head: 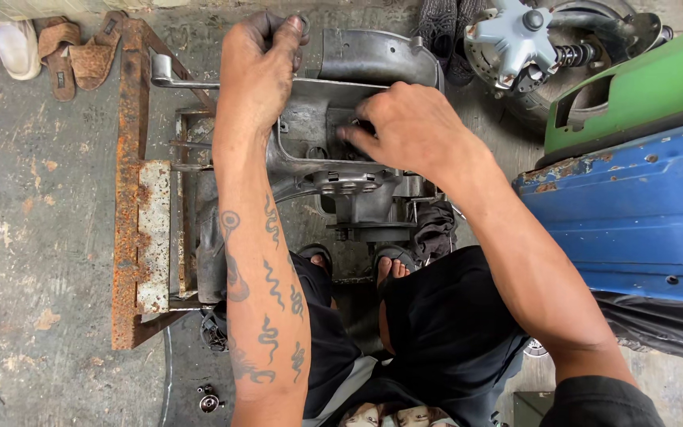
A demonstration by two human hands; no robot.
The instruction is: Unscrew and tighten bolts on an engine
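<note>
Engine casing (333, 170), grey cast metal on a rusty stand (132, 190). My left hand (258, 71) is clenched on its far edge; my right hand (409, 126), fingers curled, probes the cavity beside it. I judge it heavy, rigid, greasy: grip rims.

Dull, grimy cast-metal engine casing (333, 150) at centre; rough, flaking rusted steel stand (130, 198) at nine o'clock; chipped glossy blue painted panel (634, 205) at three o'clock; stained, rough concrete floor (33, 253).
</note>
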